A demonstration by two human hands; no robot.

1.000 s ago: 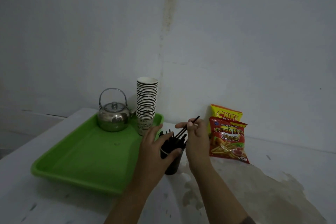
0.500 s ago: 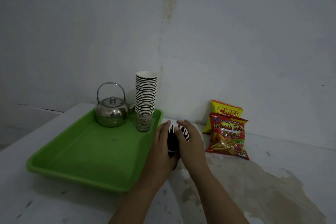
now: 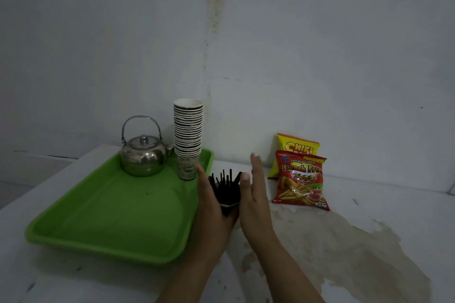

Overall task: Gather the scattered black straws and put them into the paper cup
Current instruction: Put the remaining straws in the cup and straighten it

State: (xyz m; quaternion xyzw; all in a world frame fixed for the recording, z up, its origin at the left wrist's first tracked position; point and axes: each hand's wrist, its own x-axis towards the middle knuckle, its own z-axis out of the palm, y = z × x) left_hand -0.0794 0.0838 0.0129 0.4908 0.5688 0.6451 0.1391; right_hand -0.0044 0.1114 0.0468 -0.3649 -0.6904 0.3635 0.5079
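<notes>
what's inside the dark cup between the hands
A bunch of black straws stands in the cup, tips fanning above the rim. The left hand covers most of the cup's side; its bottom is hidden.

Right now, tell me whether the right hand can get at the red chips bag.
Probably yes. The right hand is open beside the straws, and the red chips bag leans just to its right with only bare table between them.

Dim, flat, bluish light; soft shadows fall behind the kettle [image 3: 142,155]. Slight wide-angle bending at edges, mild grain throughout.
</notes>
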